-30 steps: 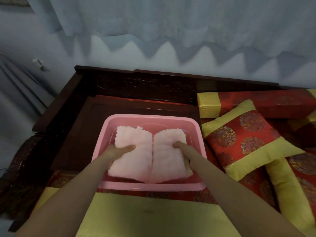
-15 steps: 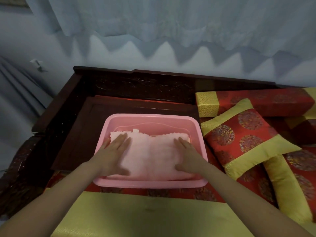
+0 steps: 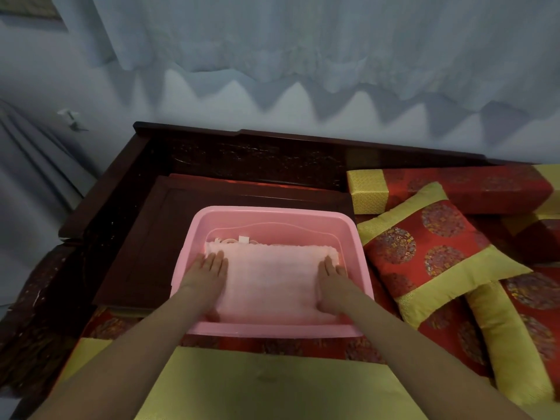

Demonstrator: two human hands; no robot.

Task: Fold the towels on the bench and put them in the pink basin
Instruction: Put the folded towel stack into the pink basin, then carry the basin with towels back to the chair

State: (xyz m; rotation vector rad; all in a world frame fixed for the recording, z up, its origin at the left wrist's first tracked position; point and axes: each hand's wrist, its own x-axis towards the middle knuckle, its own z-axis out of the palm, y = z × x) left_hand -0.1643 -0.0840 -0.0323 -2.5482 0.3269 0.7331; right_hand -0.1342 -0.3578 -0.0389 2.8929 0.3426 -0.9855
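Dim and cool overall, with soft light from above and in front. Zigzag shadow from the curtain (image 3: pixel 303 40) hem across the pale wall (image 3: pixel 230 101). Deep gloom over the dark wood of the bench (image 3: pixel 127 237), carving barely readable. Brightest on the pink basin (image 3: pixel 272 219) and the towel (image 3: pixel 272 280), slightly washed out, weave smeared. Faint reddish glow on the wood just behind the basin. Soft shadows under both forearms. Strong wide-angle bending at the edges, cushion (image 3: pixel 430 256) and corners stretched. Grainy, mildly blurred throughout, no hard glare.

Pink basin (image 3: pixel 348 234), pink towel (image 3: pixel 272 280), red-gold medallion cushion (image 3: pixel 430 253)
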